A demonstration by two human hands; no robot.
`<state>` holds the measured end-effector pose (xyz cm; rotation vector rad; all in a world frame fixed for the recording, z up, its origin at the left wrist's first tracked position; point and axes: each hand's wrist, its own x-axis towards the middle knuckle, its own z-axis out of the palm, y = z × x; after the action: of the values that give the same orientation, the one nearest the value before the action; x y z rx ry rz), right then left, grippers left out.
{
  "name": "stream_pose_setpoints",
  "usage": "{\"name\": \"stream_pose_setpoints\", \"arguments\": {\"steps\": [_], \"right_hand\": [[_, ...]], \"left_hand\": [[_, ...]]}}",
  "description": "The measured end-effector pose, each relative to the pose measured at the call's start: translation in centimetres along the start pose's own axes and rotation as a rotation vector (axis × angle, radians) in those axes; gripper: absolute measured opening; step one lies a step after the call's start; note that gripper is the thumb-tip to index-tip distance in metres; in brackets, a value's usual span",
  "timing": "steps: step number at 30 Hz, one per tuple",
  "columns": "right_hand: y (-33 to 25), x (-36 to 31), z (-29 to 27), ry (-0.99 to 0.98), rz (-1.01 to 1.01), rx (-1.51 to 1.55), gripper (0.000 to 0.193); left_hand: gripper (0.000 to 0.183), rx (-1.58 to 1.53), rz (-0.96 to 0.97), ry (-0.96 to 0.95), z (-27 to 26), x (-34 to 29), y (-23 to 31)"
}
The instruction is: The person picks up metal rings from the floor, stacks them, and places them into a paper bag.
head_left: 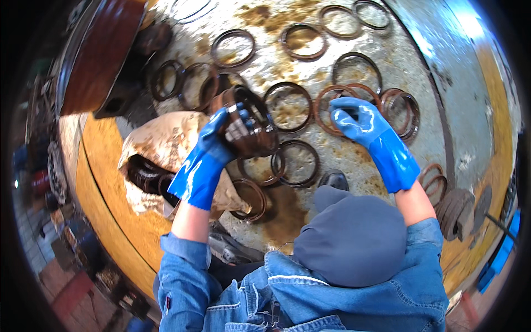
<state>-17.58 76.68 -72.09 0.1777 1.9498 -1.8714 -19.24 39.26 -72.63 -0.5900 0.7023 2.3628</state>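
Observation:
My left hand (218,133), in a blue rubber glove, grips a stack of dark brown ring seals (251,124) above the floor. Its fingers pass through the middle of the stack. To the right, my right hand (362,122), in a matching glove, is curled over reddish-brown ring seals (319,115). Its fingertips come close to a ring's edge, but whether they pinch it is hidden. Just below my left hand is a torn, stained sack (166,130), with more dark rings (145,170) in its opening.
Many loose rings (234,47) lie across the oily floor (276,221). A large reddish-brown curved metal part (97,55) stands at the far left. A coil of grey strip (456,213) sits at the right. A dark blue cap (354,238) blocks part of the near view.

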Motion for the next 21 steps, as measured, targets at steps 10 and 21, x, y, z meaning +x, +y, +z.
{"name": "stream_pose_setpoints", "arguments": {"steps": [10,21], "right_hand": [[-6.2,4.1,11.6,-0.561,0.031,0.072,0.037],[-10.4,11.5,6.7,-0.444,-0.096,0.003,0.053]], "left_hand": [[0.048,0.259,0.024,-0.068,4.8,-0.1,-2.4],[0.041,0.250,0.127,-0.027,10.9,8.8,2.9]]}}
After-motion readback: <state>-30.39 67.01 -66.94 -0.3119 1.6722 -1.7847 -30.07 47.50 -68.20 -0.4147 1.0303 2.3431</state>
